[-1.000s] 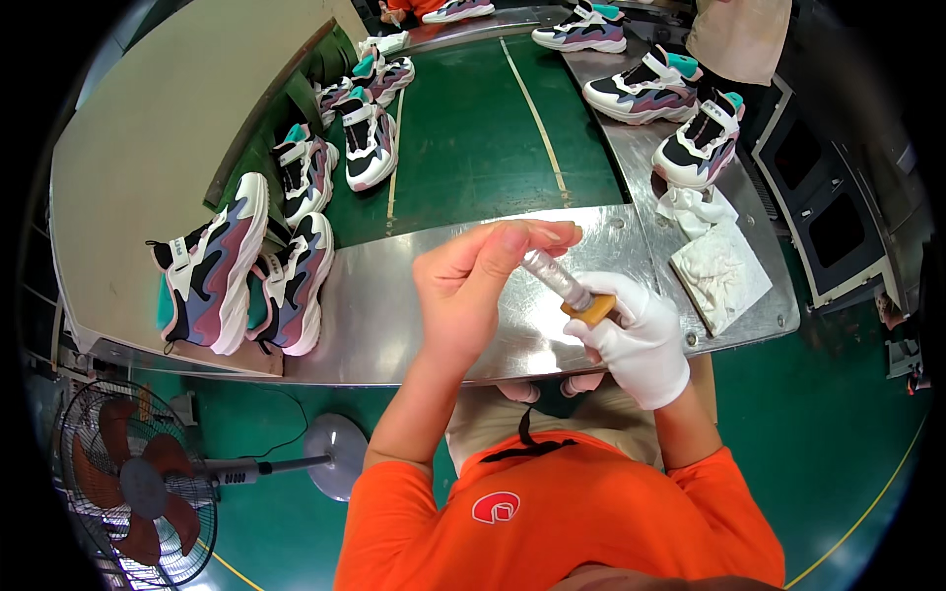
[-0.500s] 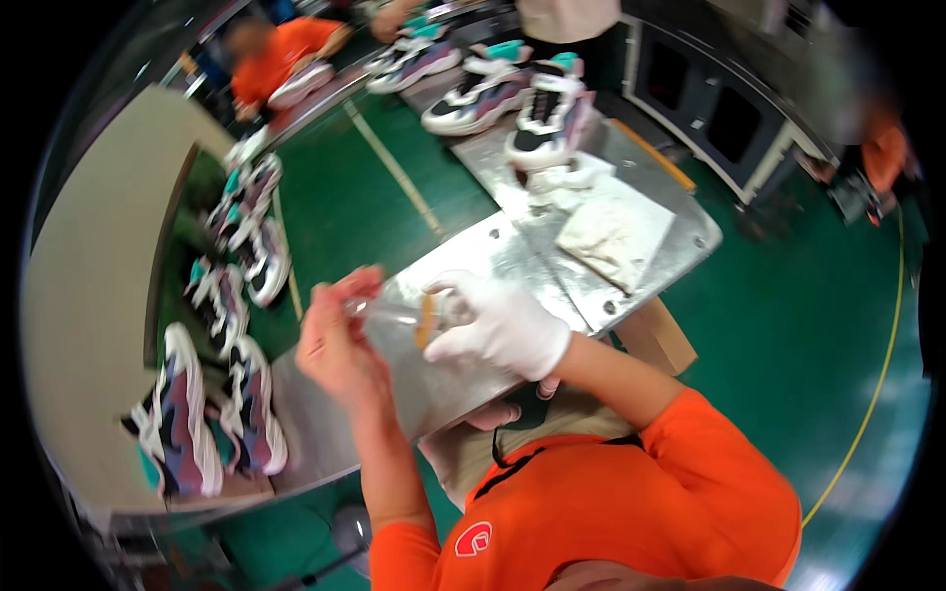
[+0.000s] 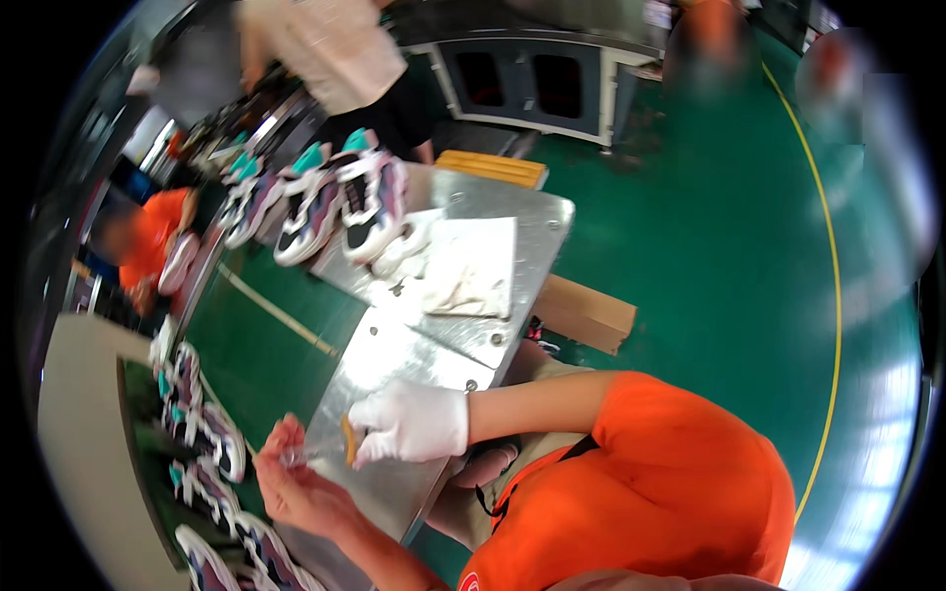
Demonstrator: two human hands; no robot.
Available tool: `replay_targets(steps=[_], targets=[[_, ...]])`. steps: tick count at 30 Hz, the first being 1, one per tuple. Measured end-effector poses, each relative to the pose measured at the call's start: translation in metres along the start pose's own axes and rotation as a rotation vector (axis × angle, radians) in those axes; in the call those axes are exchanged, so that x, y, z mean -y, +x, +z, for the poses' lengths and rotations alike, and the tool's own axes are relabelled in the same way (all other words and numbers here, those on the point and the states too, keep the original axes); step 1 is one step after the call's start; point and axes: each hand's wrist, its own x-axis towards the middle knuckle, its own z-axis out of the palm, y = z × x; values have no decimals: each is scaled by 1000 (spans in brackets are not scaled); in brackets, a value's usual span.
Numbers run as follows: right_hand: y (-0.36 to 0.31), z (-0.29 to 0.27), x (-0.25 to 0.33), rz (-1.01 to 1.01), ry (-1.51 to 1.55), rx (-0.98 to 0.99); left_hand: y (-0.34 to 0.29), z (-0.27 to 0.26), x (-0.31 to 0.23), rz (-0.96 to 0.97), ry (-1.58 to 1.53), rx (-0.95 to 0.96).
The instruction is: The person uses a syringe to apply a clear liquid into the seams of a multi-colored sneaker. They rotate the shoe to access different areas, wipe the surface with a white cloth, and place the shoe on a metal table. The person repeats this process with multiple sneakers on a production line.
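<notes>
My right hand (image 3: 412,422), in a white glove, is closed around what looks like a roll of clear tape (image 3: 349,440), of which a curved yellow-brown edge shows. A clear strip (image 3: 320,453) spans the short gap to my left hand (image 3: 296,486). That bare hand is closed on the strip's other end, its fingers curled and slightly blurred. Both hands are over the bare metal tabletop (image 3: 370,364). Beyond them a white cloth (image 3: 473,266) lies on the table, beside a crumpled white piece (image 3: 402,252).
Several multicoloured sneakers (image 3: 372,197) stand along the table's far left; more sneakers (image 3: 212,433) line a rack at left. A cardboard box (image 3: 586,313) is on the floor beyond the table's right edge. A co-worker in orange (image 3: 158,236) holds a shoe; another person (image 3: 330,49) stands behind the table.
My view has swung to the right, so table and shoes appear farther left. Both hands keep their hold and now appear lower and farther left in the picture.
</notes>
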Motion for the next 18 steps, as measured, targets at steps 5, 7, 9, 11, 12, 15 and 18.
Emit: replay_targets(steps=[5,7,9,11,12,15,18], targets=[[-6,-17,24,417,260,146,-3,20,-8,-18,-10,-17],[-6,-20,30,554,424,198,-5,17,-9,-18,-38,-7],[-2,-21,33,675,549,251,-5,15,-10,-8,-16,26],[5,-17,30,796,641,347,-7,9,-12,-16,14,-1],[5,-21,26,846,693,368,-7,11,-8,-34,76,-31],[-4,-31,9,779,784,449,-8,19,-14,-55,-9,136],[-11,-26,-9,662,1036,546,-5,24,-21,-166,-126,174]])
